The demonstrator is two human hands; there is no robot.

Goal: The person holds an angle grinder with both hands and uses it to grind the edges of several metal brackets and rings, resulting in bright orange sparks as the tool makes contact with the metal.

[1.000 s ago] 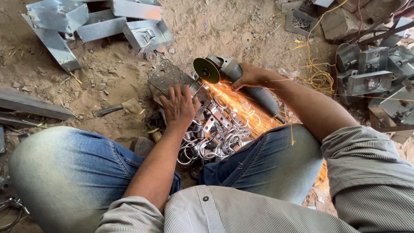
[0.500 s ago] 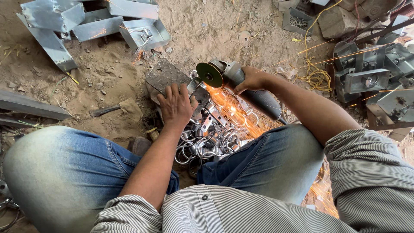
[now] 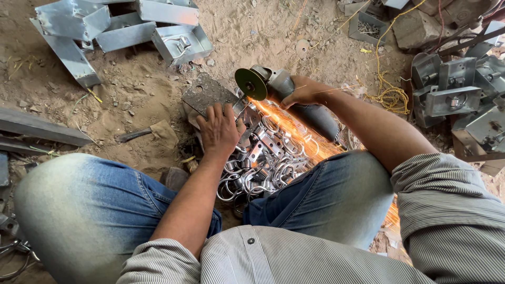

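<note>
The right hand (image 3: 302,92) is wrapped tight around the body of an angle grinder (image 3: 294,100), whose long axis runs from the disc (image 3: 251,83) at the upper left down toward the person's right knee at the lower right; the disc faces up and left and meets the work at its lower edge. Orange sparks (image 3: 294,131) stream back along that axis toward the jeans. The left hand (image 3: 220,130) lies palm-down with fingers spread, pressing on a small metal piece at the edge of a flat steel plate (image 3: 206,93) with a hole in it; what exactly it pins is hidden under the palm. Just below the hand sits a heap of bright metal ring brackets (image 3: 263,163), crowding the space between the knees. A hammer (image 3: 142,132) lies on the sandy ground to the left, folded sheet-metal boxes (image 3: 121,26) farther up, and yellow wire (image 3: 389,97) beyond the right forearm.
</note>
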